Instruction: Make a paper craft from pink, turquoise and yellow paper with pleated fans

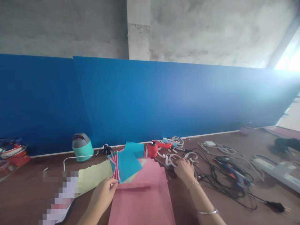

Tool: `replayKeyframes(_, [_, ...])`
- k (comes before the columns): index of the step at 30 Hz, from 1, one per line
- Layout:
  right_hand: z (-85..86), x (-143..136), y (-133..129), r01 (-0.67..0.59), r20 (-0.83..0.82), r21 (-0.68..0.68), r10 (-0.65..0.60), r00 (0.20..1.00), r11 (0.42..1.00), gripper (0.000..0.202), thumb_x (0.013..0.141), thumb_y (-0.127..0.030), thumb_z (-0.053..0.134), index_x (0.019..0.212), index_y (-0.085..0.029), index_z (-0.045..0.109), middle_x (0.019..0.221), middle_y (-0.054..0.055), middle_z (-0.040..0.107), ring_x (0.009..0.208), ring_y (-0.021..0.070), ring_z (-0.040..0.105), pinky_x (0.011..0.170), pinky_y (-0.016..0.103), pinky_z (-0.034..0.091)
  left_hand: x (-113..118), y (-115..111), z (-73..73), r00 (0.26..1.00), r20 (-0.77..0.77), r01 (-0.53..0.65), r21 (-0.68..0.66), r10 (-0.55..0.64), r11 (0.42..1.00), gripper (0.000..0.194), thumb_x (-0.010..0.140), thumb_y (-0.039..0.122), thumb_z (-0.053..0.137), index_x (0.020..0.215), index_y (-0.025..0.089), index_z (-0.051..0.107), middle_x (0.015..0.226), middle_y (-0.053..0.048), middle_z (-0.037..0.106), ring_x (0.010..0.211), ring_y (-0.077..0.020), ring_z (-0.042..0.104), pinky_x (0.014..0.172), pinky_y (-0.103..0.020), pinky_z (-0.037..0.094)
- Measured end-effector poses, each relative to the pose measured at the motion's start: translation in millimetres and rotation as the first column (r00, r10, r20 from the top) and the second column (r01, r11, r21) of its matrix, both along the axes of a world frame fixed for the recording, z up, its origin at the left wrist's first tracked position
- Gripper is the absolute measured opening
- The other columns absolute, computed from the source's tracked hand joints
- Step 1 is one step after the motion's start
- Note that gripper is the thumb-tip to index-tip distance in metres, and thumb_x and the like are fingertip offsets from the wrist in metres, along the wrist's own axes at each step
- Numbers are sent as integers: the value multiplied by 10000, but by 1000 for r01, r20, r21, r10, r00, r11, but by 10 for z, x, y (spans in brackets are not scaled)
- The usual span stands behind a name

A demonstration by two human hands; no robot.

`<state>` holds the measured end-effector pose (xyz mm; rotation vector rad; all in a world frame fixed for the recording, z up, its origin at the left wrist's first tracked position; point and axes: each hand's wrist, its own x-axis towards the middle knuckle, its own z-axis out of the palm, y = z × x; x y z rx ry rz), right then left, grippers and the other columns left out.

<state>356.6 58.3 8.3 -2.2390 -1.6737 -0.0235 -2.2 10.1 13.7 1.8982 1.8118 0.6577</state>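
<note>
My left hand (105,191) pinches the lower end of a pleated pink paper strip (114,165) with blue edges, folded like a fan. The strip stands over blue paper (129,164) and a stack of pink paper sheets (142,203). To the right, my right hand (184,169) reaches down among rolls of white tape (173,160) and small items. Its fingers curl downward, and what lies beneath them is hidden. Left of the fan lies a pale green sheet (95,176) with a rough edge.
A teal and grey device (82,147) with a white cable stands back left. A red object with a handle (153,150) sits behind the pink paper. Black cords (213,175), a blue and black tool (234,175) and a white power strip (278,172) spread right. A blue partition (152,100) borders the back.
</note>
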Motion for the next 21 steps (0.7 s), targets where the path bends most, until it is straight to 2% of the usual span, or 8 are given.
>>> replayKeyframes(3, [10, -8, 14, 9, -79, 96, -1, 997, 995, 212, 742, -177, 470, 787, -189, 677, 948, 125, 667, 995, 301, 551, 873, 442, 347, 11, -9, 43, 996, 80, 31, -16, -30, 999, 291, 806, 315, 436, 876, 226, 704, 978, -39, 714, 939, -220, 646, 820, -273, 461])
replayKeyframes(5, [53, -75, 24, -28, -318, 243, 107, 942, 970, 242, 816, -296, 433, 845, -186, 646, 866, 109, 670, 879, 263, 592, 817, 401, 399, 66, -28, 42, 977, 191, 110, -58, -98, 992, 289, 799, 356, 467, 883, 222, 709, 953, -28, 724, 945, -223, 642, 832, -265, 460])
replayKeyframes(7, [110, -184, 16, -73, -573, 387, 301, 762, 919, 320, 838, -438, 427, 905, -180, 603, 761, 78, 650, 723, 224, 595, 687, 337, 442, 145, -59, 12, 965, 218, 170, -89, -148, 981, 279, 795, 353, 482, 868, 213, 712, 906, -30, 728, 908, -229, 647, 810, -274, 470])
replayKeyframes(9, [160, -323, -21, -115, -684, 482, 455, 571, 869, 400, 819, -542, 456, 917, -173, 572, 661, 40, 602, 612, 190, 556, 585, 293, 435, 227, -102, -30, 978, 117, 178, -43, -172, 983, 254, 805, 296, 474, 844, 211, 710, 890, -45, 717, 877, -232, 645, 793, -296, 473])
replayKeyframes(11, [186, -480, -83, -168, -695, 514, 523, 493, 841, 416, 809, -560, 493, 924, -168, 568, 629, 19, 572, 578, 165, 530, 551, 267, 423, 302, -151, -42, 988, -73, 145, 97, -138, 985, 232, 801, 254, 490, 860, 200, 708, 946, -89, 689, 940, -268, 617, 835, -355, 459])
replayKeyframes(15, [185, -769, -236, -324, -659, 498, 594, 461, 804, 348, 856, -497, 465, 909, -171, 573, 644, 20, 572, 586, 148, 538, 555, 251, 439, 472, -222, 144, 948, -312, 158, 306, -58, 939, 189, 801, 208, 520, 881, 186, 690, 928, -126, 647, 947, -311, 580, 823, -436, 450])
replayKeyframes(17, [196, -876, -311, -389, -612, 491, 626, 483, 779, 317, 870, -464, 452, 904, -177, 583, 639, 18, 576, 580, 145, 535, 557, 252, 440, 596, -214, 305, 952, -281, 220, 344, -123, 913, 232, 857, 192, 452, 788, 206, 673, 797, -79, 624, 830, -251, 586, 743, -379, 468])
replayKeyframes(21, [265, -999, -432, -483, -499, 498, 693, 520, 721, 270, 890, -410, 437, 867, -190, 591, 640, 21, 594, 596, 151, 534, 578, 259, 425, 873, -110, 497, 976, -77, 208, 587, -202, 782, 304, 912, 234, 424, 1178, 224, 571, 993, -84, 614, 949, -225, 558, 825, -365, 460])
